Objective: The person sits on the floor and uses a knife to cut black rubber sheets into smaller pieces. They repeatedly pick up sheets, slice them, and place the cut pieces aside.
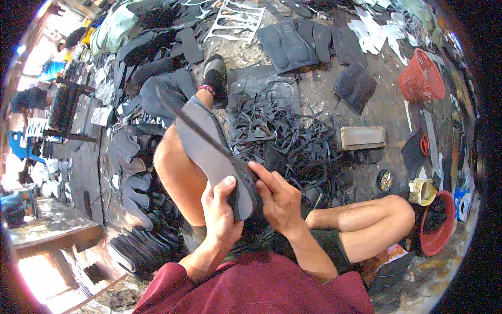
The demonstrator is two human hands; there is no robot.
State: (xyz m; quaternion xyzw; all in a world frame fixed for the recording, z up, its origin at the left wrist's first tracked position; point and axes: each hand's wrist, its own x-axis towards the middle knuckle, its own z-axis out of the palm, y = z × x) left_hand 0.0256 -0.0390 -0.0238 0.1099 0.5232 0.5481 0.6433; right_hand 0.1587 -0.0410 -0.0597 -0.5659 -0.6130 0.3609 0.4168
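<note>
My left hand (pixel 219 213) grips the heel end of a grey shoe sole (pixel 201 137), thumb on top. The sole is tilted over my raised left knee, its toe end pointing away from me to the left. My right hand (pixel 280 199) is closed at the sole's right edge, its index finger stretched along it. From these fingers a narrow dark strip (pixel 194 124), blurred by motion, runs slantwise across the sole and past its toe end. Whether the right hand also holds a tool is hidden.
A tangle of black offcut strips (pixel 285 125) lies on the floor ahead. Around it are black sole sheets (pixel 287 46), a rectangular block (pixel 363 137), a red basket (pixel 421 76), a red bowl (pixel 439 230) and a yellowish cup (pixel 421 191). Stacked soles (pixel 144 251) stand at left.
</note>
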